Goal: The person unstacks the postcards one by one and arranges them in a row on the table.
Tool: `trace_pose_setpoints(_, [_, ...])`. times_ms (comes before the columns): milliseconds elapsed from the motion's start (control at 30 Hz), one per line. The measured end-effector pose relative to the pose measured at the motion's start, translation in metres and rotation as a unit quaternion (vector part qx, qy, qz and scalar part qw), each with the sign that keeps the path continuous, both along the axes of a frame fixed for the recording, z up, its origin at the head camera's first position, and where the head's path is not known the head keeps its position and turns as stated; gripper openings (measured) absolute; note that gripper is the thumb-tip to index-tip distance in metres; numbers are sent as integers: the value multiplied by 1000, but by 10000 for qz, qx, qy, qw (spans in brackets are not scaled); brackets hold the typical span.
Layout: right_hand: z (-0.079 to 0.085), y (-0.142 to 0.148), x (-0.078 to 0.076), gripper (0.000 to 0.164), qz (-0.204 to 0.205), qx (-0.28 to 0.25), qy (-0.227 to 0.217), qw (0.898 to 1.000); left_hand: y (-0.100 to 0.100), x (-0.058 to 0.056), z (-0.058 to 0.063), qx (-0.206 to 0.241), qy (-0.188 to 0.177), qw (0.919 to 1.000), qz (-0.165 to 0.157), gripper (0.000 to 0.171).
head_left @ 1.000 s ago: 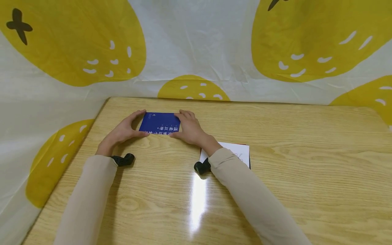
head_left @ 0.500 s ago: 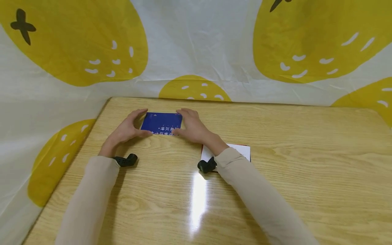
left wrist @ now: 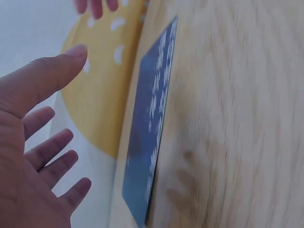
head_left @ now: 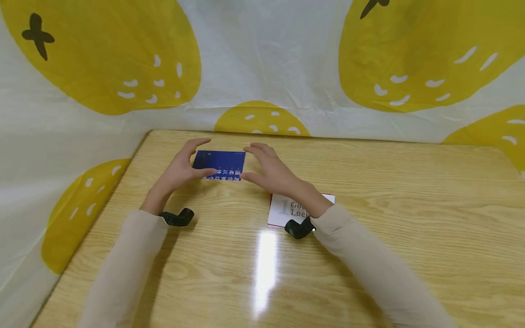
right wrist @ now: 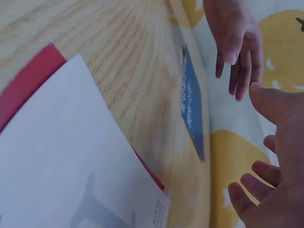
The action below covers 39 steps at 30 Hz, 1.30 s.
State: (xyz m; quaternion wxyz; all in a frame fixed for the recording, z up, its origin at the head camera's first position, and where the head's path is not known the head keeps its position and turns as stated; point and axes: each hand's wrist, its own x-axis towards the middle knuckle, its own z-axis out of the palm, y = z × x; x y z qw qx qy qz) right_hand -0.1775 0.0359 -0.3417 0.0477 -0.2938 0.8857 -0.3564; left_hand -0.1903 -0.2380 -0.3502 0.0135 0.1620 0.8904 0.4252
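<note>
A blue card (head_left: 221, 160) printed with white characters lies flat near the far left of the table. My left hand (head_left: 179, 167) hovers by its left end, fingers spread and holding nothing. Past the card's right end, my right hand (head_left: 271, 172) is also raised, thumb and fingers apart. In the left wrist view a gap shows between the left hand (left wrist: 40, 185) and the blue card (left wrist: 147, 123). Both hands appear clear of the blue card (right wrist: 192, 99) in the right wrist view.
Under the right forearm lies a stack of cards (head_left: 280, 213), a white one reading "Good Luck" on top and red edges (right wrist: 33, 80) showing beneath. Black wrist cameras (head_left: 178, 217) sit on both wrists. A lemon-print cloth (head_left: 270, 59) hangs behind the wooden table (head_left: 410, 228).
Both hands have let go of the blue card's ends and lifted off it, the right hand drawing back to the right. The card stays on the table, and more of the stack shows.
</note>
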Motion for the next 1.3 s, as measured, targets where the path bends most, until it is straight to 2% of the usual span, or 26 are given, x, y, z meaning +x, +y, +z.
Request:
trace_pose_setpoints(167, [8, 15, 11, 69, 64, -179, 202, 9996, 18, 7, 4, 73, 174, 9994, -281, 84])
trace_pose_setpoints(467, [16, 50, 35, 69, 101, -327, 281, 9990, 58, 31, 11, 102, 287, 9950, -947, 85])
trace_pose_setpoints(633, [13, 70, 49, 71, 145, -301, 233, 9992, 79, 44, 4, 216, 155, 9906, -1341, 86])
trace_pose_setpoints(800, [9, 89, 62, 72, 16, -260, 185, 9995, 97, 54, -5, 192, 68, 9853, -1697, 87])
trace_pose_setpoints(967, [1, 107, 72, 74, -148, -162, 172, 9996, 109, 60, -11, -12, 37, 9834, -1814, 92])
trace_pose_setpoints(1067, [-5, 118, 77, 75, -187, -106, 177, 9996, 114, 63, -16, -183, 160, 9817, -1889, 96])
trace_pose_setpoints(1300, [-21, 140, 87, 78, -167, -43, 353, 9992, 119, 67, -24, -647, 310, 9804, -1835, 102])
